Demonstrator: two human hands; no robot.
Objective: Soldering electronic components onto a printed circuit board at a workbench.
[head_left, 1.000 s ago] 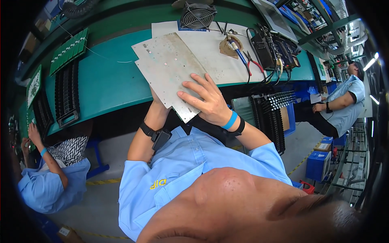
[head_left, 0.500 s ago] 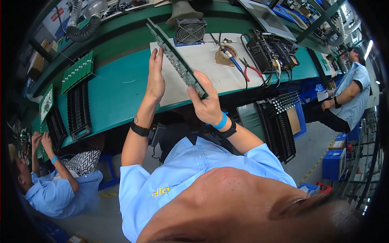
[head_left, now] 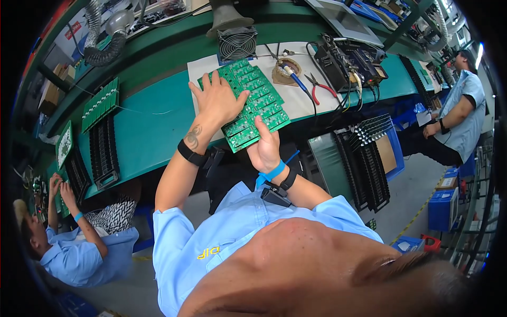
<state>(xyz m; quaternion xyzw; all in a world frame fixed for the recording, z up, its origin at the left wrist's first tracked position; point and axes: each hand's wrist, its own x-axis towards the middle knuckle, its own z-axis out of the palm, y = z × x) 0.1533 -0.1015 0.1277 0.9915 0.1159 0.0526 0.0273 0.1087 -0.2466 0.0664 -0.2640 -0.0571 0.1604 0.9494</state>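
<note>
A green circuit board panel [head_left: 261, 98], split into several small boards, is tilted so that its flat face shows, above the pale mat [head_left: 196, 67] on the bench. My right hand [head_left: 265, 149] grips its near edge, thumb on the upper face and the other fingers hidden beneath. Across the panel's left part lies my left hand [head_left: 217, 101], its fingers stretched out and spread over the surface. Beyond the panel stands a small square fan [head_left: 237, 44]. Red-handled pliers [head_left: 319, 89] and a blue-handled soldering iron [head_left: 298, 80] lie to its right.
Black electronic equipment with cables [head_left: 348, 63] sits at the back right. Black slotted racks [head_left: 364, 174] with boards stand right of me; another rack [head_left: 103, 145] stands left, below a green board [head_left: 100, 105]. Co-workers are at the left [head_left: 79, 253] and right [head_left: 458, 116].
The panel has turned from edge-on to showing its green face and has come lower. My left hand has moved from beside it onto its face; my right hand still grips the near edge.
</note>
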